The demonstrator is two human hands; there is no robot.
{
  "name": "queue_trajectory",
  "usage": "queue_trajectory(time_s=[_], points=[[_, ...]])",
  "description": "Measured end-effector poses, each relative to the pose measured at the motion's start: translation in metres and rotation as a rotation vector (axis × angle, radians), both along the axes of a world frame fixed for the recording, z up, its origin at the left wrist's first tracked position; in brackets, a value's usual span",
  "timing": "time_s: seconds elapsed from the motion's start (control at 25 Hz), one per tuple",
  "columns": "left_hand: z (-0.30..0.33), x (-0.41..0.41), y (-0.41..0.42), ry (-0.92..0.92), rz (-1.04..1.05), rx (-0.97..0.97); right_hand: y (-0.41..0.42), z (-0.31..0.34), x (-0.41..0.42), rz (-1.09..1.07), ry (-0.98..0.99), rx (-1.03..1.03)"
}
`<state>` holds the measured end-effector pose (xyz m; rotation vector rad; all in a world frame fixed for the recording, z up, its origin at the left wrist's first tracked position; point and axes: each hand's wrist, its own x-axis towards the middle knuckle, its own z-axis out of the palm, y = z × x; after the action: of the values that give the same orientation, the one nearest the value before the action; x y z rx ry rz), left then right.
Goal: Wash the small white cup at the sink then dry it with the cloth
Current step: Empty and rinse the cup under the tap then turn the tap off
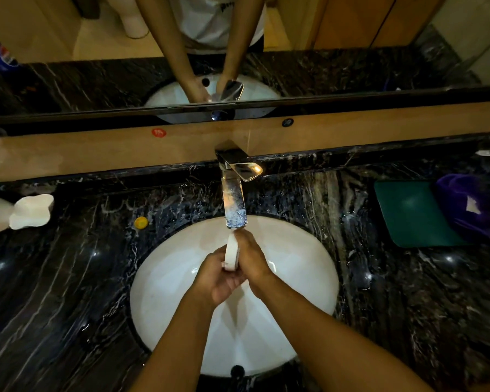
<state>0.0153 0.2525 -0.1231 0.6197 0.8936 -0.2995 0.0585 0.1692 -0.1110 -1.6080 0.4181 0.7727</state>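
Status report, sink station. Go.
Left hand and right hand both clamped on white cup, under faucet over basin. Purple cloth waiting right on counter. Nothing in the way.

No text can be read. A red round sticker (158, 132) on the wooden ledge (68, 154) bears an illegible white mark; the blue bottle (1, 54) at the mirror's left shows a red-white-blue logo, wording unclear.

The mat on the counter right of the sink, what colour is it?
Dark green. The mat shows in the head view, with a purple cloth lying on its right side.
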Motion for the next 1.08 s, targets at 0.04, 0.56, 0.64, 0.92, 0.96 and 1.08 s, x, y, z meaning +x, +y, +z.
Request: queue_trajectory(time_s=[0.04, 0.56, 0.64, 0.92, 0.96, 1.08], points=[[-0.002, -0.003, 0.001, 0.007, 0.087, -0.038, -0.006, 0.001, 0.000, 0.030, -0.009, -0.003], [0.037, -0.030, -0.033, -0.099, -0.321, 1.039, -0.072, 0.034, -0.029, 0.360, -0.223, -0.399], [0.047, -0.035, -0.036, -0.171, -0.436, 1.288, -0.074, 0.035, -0.028, 0.376, -0.249, -0.372], [0.063, -0.051, -0.051, -0.289, -0.617, 1.654, -0.081, 0.046, -0.026, 0.651, -0.686, -0.397], [0.064, -0.051, -0.054, -0.290, -0.636, 1.672, -0.084, 0.046, -0.023, 0.685, -0.714, -0.387], [0.060, -0.053, -0.060, -0.240, -0.618, 1.740, -0.091, 0.044, -0.018, 0.710, -0.675, -0.308]])
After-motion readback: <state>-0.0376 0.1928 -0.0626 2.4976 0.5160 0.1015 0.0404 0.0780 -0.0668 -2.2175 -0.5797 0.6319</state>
